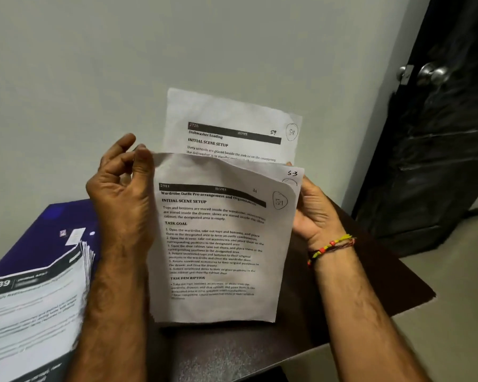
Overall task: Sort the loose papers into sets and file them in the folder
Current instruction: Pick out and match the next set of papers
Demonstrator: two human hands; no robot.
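Gripping papers (218,238) | left hand (122,186) pinching top corner | right hand (312,210) clasping edge

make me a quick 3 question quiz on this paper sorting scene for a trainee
1. True or false: the front sheet in the hands is headed Dishwasher Loading.
2. What lies under the paper stack at left? A) blue folder B) tray C) laptop
3. Fill in: the wrist by the right hand wears a beaded ____.

Key:
1. False; it reads Wardrobe Outfit. The back sheet reads Dishwasher Loading. The left hand pinches the front sheet's top corner.
2. A, the blue folder.
3. bracelet.
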